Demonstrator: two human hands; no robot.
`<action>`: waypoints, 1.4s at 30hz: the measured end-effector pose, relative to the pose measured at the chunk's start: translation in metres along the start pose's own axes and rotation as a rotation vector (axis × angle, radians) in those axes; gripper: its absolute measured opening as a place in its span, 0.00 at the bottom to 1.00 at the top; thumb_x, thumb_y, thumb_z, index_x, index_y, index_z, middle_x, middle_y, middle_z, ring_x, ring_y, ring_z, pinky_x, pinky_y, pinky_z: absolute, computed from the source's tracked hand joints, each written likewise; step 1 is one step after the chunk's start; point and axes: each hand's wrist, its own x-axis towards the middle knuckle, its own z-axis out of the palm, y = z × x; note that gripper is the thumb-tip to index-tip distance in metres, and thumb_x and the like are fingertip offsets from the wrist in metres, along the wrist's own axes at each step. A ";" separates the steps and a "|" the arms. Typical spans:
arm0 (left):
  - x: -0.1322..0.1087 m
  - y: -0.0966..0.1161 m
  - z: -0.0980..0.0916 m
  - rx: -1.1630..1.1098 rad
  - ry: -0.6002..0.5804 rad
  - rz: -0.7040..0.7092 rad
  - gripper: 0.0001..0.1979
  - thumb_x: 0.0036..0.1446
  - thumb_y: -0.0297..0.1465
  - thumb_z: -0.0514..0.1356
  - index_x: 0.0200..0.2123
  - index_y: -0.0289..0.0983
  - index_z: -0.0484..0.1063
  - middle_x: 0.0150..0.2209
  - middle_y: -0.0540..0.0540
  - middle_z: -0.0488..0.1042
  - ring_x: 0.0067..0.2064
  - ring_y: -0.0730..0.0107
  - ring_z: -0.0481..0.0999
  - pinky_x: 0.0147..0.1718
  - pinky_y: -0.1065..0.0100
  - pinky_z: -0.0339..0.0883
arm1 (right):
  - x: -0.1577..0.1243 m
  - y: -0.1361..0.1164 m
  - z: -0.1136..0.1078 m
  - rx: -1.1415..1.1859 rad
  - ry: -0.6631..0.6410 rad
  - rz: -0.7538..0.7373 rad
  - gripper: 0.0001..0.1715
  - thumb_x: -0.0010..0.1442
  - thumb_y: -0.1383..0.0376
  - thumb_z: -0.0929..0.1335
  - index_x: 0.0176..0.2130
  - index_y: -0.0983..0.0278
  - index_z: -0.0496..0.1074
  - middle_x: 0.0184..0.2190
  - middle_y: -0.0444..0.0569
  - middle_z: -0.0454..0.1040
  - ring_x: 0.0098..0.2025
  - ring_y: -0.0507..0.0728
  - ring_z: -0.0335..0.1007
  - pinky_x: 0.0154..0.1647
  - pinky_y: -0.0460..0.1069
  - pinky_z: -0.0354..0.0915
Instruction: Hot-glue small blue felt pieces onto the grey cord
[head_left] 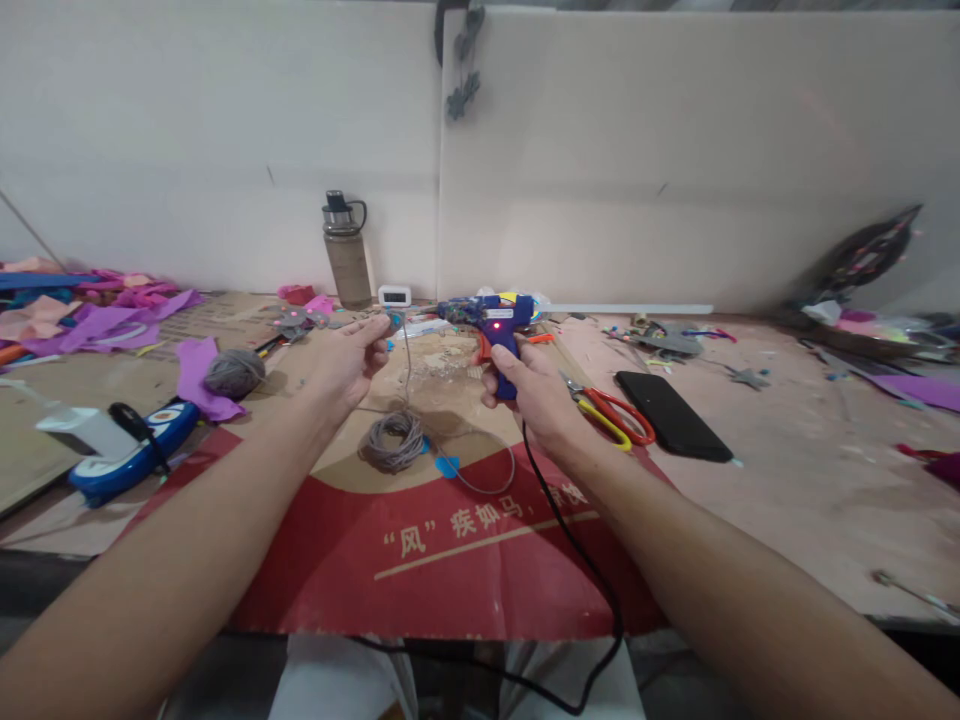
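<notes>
My right hand (521, 380) is wrapped round the handle of a blue glue gun (499, 318) with an orange trigger and a lit red light. Its nozzle points left, and a black cord runs down from the handle. Pinched in the fingers of my left hand (360, 355) is a small blue piece (394, 319), with grey cord (407, 360) hanging beside it. That cord leads down toward a coil of grey cord (392, 441) on the cardboard. Close to the coil lie blue scraps (448, 466). The nozzle tip is near the blue piece; whether they touch is unclear.
Right of my right hand lie scissors (615, 415) with red and yellow handles and a black phone (671, 415). A bottle (346, 250) stands at the back. To the left are a grey yarn ball (235, 372), felt scraps (112, 320) and a blue power strip (135, 455).
</notes>
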 end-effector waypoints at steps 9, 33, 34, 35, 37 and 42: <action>-0.004 -0.008 0.005 0.164 -0.101 0.158 0.04 0.47 0.26 0.66 0.26 0.32 0.73 0.22 0.50 0.71 0.23 0.81 0.68 0.22 0.78 0.63 | 0.027 0.006 -0.019 -0.385 0.108 0.405 0.10 0.62 0.67 0.62 0.28 0.63 0.65 0.22 0.46 0.71 0.21 0.50 0.65 0.26 0.47 0.67; -0.026 -0.013 0.021 0.453 -0.214 0.240 0.07 0.47 0.29 0.68 0.31 0.34 0.77 0.24 0.46 0.76 0.25 0.73 0.75 0.29 0.70 0.73 | 0.016 0.007 0.019 -0.544 0.046 -0.186 0.06 0.57 0.63 0.67 0.36 0.60 0.65 0.21 0.37 0.60 0.23 0.49 0.57 0.26 0.47 0.55; -0.025 -0.014 0.021 0.457 -0.224 0.239 0.07 0.46 0.30 0.69 0.31 0.34 0.78 0.24 0.46 0.77 0.25 0.72 0.75 0.29 0.70 0.73 | 0.015 0.004 0.018 -0.613 0.060 -0.239 0.05 0.57 0.63 0.67 0.35 0.61 0.67 0.22 0.39 0.61 0.25 0.50 0.58 0.28 0.47 0.55; -0.025 -0.014 0.020 0.461 -0.234 0.235 0.08 0.46 0.31 0.69 0.31 0.34 0.78 0.24 0.46 0.77 0.25 0.72 0.74 0.29 0.70 0.73 | 0.015 0.001 0.017 -0.665 0.071 -0.281 0.04 0.57 0.63 0.68 0.34 0.62 0.68 0.23 0.40 0.63 0.27 0.50 0.58 0.29 0.48 0.55; -0.024 -0.015 0.020 0.473 -0.257 0.219 0.10 0.45 0.33 0.69 0.32 0.35 0.79 0.24 0.46 0.77 0.24 0.72 0.74 0.29 0.69 0.73 | 0.014 -0.003 0.017 -0.719 0.093 -0.334 0.04 0.57 0.63 0.68 0.32 0.62 0.70 0.25 0.42 0.66 0.29 0.51 0.60 0.32 0.48 0.56; -0.023 -0.016 0.019 0.488 -0.323 0.175 0.09 0.46 0.32 0.69 0.31 0.35 0.80 0.25 0.45 0.77 0.25 0.72 0.75 0.29 0.70 0.73 | 0.015 -0.004 0.015 -0.745 0.102 -0.377 0.05 0.58 0.63 0.69 0.32 0.63 0.71 0.30 0.45 0.71 0.33 0.52 0.63 0.36 0.49 0.58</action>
